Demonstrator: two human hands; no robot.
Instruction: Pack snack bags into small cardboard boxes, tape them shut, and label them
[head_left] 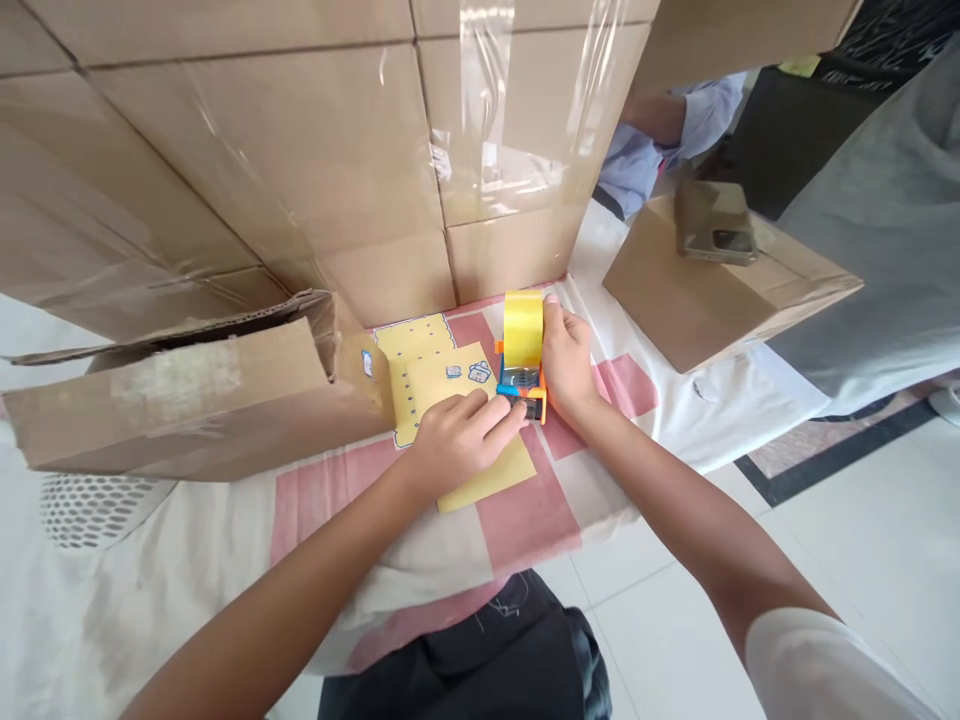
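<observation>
The right hand (568,355) has its grip against the side of the tape dispenser (520,380), beside the yellow tape (523,328); whether its fingers close underneath, I cannot tell. The left hand (469,435) has its fingertips at the dispenser's near end, and whether they pinch anything is hidden too. The dispenser is over the yellow paper (491,475) on the table (349,495).

The likeliest trouble is at that near end: if it carries a cutting edge, a slip could nick the left fingertips. Pushing on one end might also tip the dispenser, and loose tape could catch on the paper and crease or tear it. A dragging forearm could shift the paper or ruck the cloth (529,505).

The table's front edge runs close below the paper, so a pull towards the body has little margin. The stacked boxes (262,150) shut off the far side, and the torn box (217,400) crowds the left. More room lies to the right, up to the small box (682,300) with a phone (716,225) on top, which a wide elbow might knock.
</observation>
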